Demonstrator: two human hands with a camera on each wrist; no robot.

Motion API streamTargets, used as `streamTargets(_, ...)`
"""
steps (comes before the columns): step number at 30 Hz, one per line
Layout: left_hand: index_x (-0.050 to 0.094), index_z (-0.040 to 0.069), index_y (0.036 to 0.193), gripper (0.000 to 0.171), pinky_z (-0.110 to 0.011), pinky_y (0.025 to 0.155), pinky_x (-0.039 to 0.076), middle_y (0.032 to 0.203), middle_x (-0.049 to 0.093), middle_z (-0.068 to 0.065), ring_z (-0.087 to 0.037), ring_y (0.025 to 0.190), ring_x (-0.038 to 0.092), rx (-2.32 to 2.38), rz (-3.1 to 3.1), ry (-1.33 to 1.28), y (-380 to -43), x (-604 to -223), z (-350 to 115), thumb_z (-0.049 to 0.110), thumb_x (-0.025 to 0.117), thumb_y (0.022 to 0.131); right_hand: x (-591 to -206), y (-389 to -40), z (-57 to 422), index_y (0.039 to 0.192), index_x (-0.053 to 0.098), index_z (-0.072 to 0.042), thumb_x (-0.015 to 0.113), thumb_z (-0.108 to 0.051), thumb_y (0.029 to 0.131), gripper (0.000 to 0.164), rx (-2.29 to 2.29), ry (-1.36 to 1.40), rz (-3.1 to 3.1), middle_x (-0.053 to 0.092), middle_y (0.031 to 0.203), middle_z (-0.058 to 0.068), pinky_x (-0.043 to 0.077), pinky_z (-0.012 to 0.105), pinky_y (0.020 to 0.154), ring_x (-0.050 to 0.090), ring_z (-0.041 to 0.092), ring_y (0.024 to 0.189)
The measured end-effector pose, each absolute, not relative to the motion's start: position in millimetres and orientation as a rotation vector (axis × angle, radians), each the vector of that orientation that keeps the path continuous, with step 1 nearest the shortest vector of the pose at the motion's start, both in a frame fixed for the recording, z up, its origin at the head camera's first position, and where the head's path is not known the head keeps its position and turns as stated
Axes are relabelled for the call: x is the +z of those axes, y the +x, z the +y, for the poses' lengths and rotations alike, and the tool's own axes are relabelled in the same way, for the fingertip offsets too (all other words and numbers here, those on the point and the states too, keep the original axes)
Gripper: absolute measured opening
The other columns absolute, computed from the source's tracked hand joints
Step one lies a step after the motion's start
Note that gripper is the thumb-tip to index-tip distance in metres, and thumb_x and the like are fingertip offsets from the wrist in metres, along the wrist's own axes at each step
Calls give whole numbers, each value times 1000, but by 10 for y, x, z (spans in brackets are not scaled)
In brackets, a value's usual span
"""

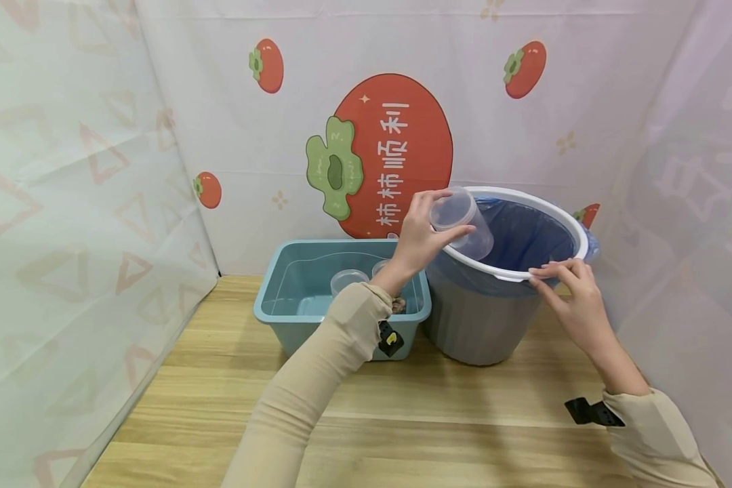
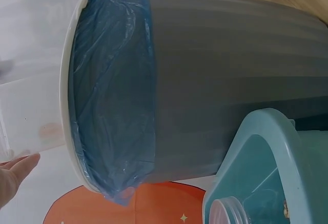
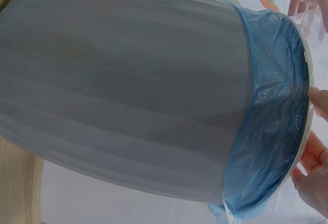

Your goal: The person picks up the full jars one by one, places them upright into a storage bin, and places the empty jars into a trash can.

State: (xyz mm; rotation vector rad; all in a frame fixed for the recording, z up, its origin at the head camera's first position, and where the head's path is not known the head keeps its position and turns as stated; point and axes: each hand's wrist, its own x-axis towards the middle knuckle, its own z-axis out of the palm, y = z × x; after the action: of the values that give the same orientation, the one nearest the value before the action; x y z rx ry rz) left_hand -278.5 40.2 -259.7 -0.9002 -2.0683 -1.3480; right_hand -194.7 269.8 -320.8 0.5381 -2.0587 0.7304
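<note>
My left hand (image 1: 419,234) grips a clear plastic cup (image 1: 477,238) between thumb and fingers. It holds the cup tilted over the near left rim of a grey trash bin (image 1: 482,332), the base pointing down into the opening. In the left wrist view the cup (image 2: 31,114) overlaps the bin's white rim (image 2: 65,85). A blue bag (image 1: 512,230) lines the bin and folds over its outside. My right hand (image 1: 576,301) pinches the bin's front right rim between thumb and fingers.
Left of the bin stands a blue-green basin (image 1: 293,318), holding clear plastic cups (image 1: 349,278) and a brown item (image 1: 398,306), partly behind my left arm. Both containers stand on a wood-grain table (image 1: 451,420). A printed curtain (image 1: 232,122) closes off the back and sides.
</note>
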Motion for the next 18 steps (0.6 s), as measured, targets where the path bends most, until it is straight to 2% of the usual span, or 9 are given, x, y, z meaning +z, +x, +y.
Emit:
streamTargets(10, 48, 6, 120, 58, -17, 86, 39, 120, 43, -9, -16, 110, 45, -1193, -2181, -959, -2794, -2639, 471, 25, 74, 72, -3204, -1938, 2706, 85, 63, 5, 69, 17, 60, 28, 721, 536, -2059, 49, 85, 17, 25, 15, 84, 37, 0, 98)
streamTargets(18, 57, 6, 113, 33, -20, 91, 37, 117, 49, -10, -19, 111, 45, -1100, -2272, -962, -2758, -2750, 425, 17, 63, 82, -3203, -1935, 2705, 86, 63, 4, 69, 17, 61, 29, 723, 530, -2060, 49, 85, 16, 25, 16, 84, 38, -1, 99)
